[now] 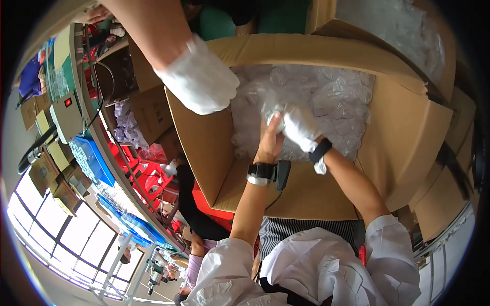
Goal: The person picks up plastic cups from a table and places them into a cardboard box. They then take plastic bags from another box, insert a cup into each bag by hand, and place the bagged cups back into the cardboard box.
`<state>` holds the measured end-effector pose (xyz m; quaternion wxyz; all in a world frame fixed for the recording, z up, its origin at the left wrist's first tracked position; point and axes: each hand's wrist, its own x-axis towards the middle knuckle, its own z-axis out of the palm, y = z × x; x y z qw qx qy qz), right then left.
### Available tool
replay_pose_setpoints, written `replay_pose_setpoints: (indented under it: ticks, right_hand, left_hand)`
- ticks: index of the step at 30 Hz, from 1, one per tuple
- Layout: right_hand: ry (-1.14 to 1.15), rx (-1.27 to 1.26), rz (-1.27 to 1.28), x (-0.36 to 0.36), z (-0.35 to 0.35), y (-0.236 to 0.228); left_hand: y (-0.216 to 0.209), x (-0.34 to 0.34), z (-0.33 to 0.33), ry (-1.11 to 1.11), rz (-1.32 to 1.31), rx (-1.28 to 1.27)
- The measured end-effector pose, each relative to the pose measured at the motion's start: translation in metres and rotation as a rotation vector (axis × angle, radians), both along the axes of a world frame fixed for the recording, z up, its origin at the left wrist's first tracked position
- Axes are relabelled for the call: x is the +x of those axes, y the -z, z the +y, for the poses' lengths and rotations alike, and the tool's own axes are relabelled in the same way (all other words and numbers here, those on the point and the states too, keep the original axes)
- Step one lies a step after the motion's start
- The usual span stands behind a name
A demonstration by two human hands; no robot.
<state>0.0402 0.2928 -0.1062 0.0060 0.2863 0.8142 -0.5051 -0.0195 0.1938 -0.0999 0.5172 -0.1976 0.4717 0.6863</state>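
Observation:
My left hand (270,139), bare with a black strap and a small black device at the wrist, reaches into a large cardboard box (301,189). My right hand (300,126) wears a white glove and a black wristband, and meets the left over the contents. Both hands are closed at a clear, shiny plastic piece (270,106); its exact kind is blurred. Beneath lie many clear round plastic pieces (337,102), some under thin film. Another person's white-gloved hand (201,79) hangs over the box's left far corner.
A second cardboard box (352,23) with clear plastic film stands at the far right. On the left are red stools (150,178), a curved bench with blue trays (92,158), and a grey control box (67,113) with a red light. Other people sit along the bench.

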Motion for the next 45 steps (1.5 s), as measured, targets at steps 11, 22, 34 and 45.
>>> replay_pose_setpoints:
  ticks: [11,22,34,45]
  right_hand:
    - [-0.322,-0.042,0.027,0.041,0.035,-0.027]
    - [-0.008,0.307,-0.019,0.044,0.051,0.027]
    - [-0.133,0.094,-0.081,0.033,0.014,0.006]
    - [0.711,-1.294,0.124,0.054,0.0,-0.052]
  left_hand:
    - [-0.003,-0.002,-0.069,0.297,0.517,-0.443]
    - [0.089,-0.026,-0.073,0.781,0.673,-0.466]
    - [0.012,0.011,-0.036,0.492,0.779,-0.318]
    - [-0.02,0.023,-0.014,0.637,0.515,-0.085]
